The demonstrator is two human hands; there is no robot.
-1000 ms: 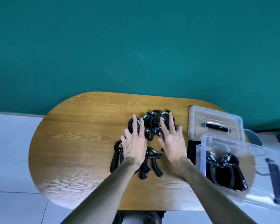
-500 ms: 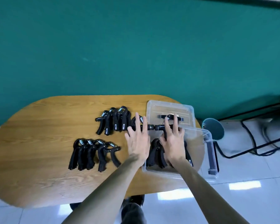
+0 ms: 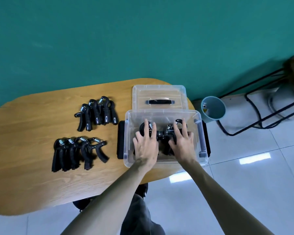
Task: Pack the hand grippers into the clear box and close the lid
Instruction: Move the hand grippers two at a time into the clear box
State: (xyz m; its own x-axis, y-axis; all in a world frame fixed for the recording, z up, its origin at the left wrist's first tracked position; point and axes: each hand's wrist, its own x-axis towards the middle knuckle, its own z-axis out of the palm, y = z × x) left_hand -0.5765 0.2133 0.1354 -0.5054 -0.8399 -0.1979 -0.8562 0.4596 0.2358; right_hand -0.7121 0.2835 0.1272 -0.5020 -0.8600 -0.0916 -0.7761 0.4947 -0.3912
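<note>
The clear box (image 3: pixel 163 114) stands open at the right end of the wooden table (image 3: pixel 32 180), with black latches on both sides. Inside it lies a bunch of black hand grippers (image 3: pixel 162 133) with steel springs. My left hand (image 3: pixel 145 144) and my right hand (image 3: pixel 182 141) are both inside the box, pressed flat on that bunch, fingers spread over the spring ends. The clear lid (image 3: pixel 159 97) with a black handle lies flat just behind the box. Two more rows of hand grippers rest on the table: a far row (image 3: pixel 96 113) and a near row (image 3: pixel 78 152).
A grey-blue bin (image 3: pixel 213 107) stands on the white tiled floor right of the table. A black metal frame (image 3: pixel 261 114) and cables lie further right. A green wall rises behind the table. The box overhangs the table's right edge slightly.
Both hands carried a bunch of hand grippers from the table rightward and down into the clear box. The view swung right, so the table now sits at the left.
</note>
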